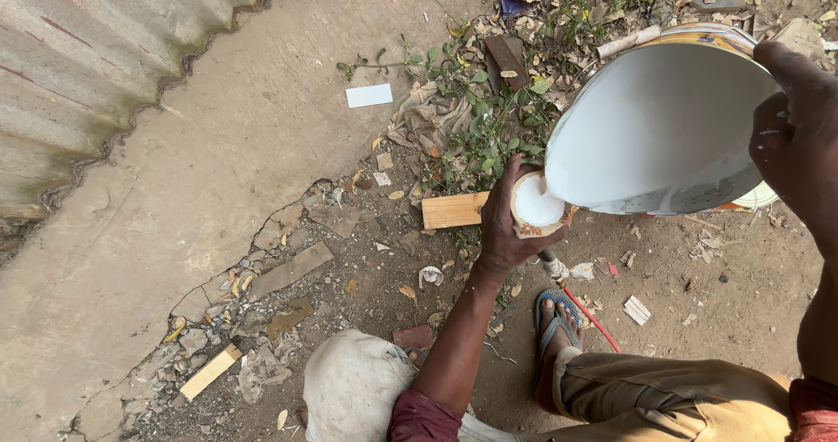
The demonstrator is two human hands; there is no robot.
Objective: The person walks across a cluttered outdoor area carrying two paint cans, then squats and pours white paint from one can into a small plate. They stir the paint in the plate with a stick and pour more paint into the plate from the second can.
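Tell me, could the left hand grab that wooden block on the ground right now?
Probably not yet. The left hand is full: its grip is around a small cup taking white paint from the tilted bucket. The wooden block lies just beside it, uncovered.

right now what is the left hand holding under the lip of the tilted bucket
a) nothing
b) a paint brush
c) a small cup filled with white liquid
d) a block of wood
c: the left hand grips a small cup brim-full of white liquid, right under the lip of the tilted bucket.
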